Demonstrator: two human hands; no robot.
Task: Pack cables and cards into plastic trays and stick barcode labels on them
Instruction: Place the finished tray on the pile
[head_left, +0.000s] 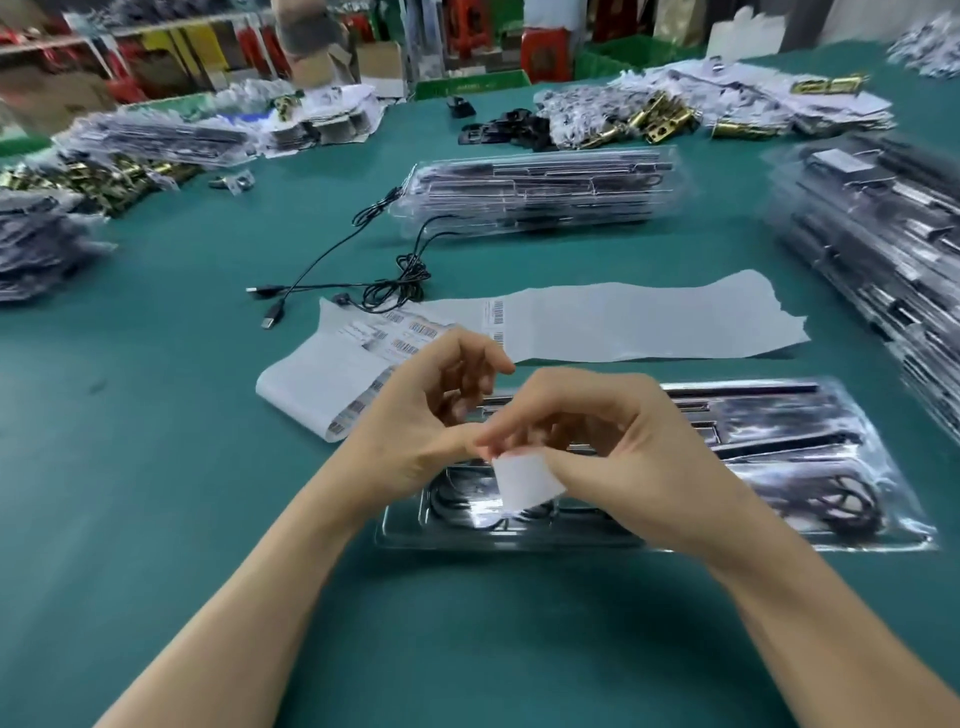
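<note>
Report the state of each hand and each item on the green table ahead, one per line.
left hand: pinches the white label's upper edge.
right hand: pinches the same label.
white label: off the strip, held above the front tray, not yet stuck.
front tray: flat on the table, black cables inside.
label strip: partly unrolled, right stretch bare.
USB cable: loose on the table, unpacked.
tray stack: piled, filled.

Green table (156, 415), perhaps brass hinges (660, 117), green crate (618, 57)
</note>
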